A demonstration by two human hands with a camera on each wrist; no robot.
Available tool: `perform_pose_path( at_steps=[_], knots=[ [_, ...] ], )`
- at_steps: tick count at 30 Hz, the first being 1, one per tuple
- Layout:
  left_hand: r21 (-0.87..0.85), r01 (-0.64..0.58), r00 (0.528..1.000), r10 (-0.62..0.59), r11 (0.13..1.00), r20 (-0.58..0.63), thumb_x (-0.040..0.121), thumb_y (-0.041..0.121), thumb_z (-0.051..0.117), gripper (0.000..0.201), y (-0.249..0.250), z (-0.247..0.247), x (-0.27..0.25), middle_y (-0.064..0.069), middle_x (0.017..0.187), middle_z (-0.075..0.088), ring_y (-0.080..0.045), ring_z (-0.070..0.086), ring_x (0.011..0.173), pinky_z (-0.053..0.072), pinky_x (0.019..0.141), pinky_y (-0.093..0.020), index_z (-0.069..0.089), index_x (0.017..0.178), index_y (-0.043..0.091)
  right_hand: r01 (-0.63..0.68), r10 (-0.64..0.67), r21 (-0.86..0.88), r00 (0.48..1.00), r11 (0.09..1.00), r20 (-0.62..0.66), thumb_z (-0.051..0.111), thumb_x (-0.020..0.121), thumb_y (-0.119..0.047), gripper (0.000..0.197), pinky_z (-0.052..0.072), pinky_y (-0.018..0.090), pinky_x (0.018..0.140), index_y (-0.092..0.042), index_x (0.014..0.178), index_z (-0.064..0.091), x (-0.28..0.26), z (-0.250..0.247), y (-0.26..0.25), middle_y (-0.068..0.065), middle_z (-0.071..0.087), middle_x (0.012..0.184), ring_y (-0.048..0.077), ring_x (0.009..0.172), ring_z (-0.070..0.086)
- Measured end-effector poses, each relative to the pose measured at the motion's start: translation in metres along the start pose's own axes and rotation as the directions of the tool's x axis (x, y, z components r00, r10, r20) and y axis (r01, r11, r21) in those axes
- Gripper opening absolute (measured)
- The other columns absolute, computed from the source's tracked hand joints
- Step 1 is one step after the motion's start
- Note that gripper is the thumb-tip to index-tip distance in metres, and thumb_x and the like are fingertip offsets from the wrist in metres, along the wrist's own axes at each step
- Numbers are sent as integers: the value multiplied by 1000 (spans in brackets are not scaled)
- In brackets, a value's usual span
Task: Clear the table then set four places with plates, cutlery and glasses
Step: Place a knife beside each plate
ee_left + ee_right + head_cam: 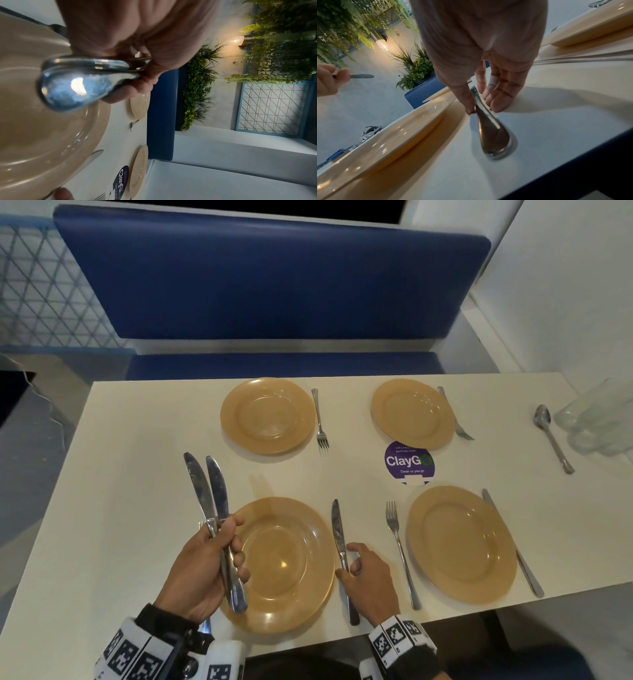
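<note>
The right hand, pinching a knife just right of the near-left plate, should lay it flat and parallel to the rim while the left hand grips two spare knives.

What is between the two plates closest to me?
Between the near left plate and the near right plate, the head view shows a knife pinched by the right hand, then a fork on the table.
</note>
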State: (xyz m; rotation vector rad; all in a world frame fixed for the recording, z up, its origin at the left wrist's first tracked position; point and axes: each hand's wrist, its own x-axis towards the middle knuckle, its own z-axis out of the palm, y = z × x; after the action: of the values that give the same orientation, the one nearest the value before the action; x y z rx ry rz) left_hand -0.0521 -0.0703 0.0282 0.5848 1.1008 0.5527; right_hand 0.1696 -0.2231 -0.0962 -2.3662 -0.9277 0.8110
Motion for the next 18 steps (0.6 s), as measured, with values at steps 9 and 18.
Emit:
perform_pose_path(
  at_steps=[9, 18],
  knots=[
    [-16, 2, 1000, -2, 1000, -3, 104, 22, 48, 23, 0, 2, 1, -7, 64, 50, -17, 47, 48, 44, 44, -31, 59, 115, 5, 2, -2, -2, 999, 1000, 47, 76, 82, -36, 54, 53, 29, 87, -31, 131, 52, -3, -8, -5, -10, 57, 92, 7, 88, 57],
    [44, 54, 988, -60, 998, 145, 105, 26, 43, 37, 4, 35, -18, -15, 76, 66, -22, 54, 45, 48, 45, -29, 58, 122, -3, 222, -211, 276, 975, 935, -70, 69, 90, -37, 15, 45, 10, 64, -30, 103, 70, -3, -102, -116, -8, 65, 80, 0, 70, 58]
  ],
)
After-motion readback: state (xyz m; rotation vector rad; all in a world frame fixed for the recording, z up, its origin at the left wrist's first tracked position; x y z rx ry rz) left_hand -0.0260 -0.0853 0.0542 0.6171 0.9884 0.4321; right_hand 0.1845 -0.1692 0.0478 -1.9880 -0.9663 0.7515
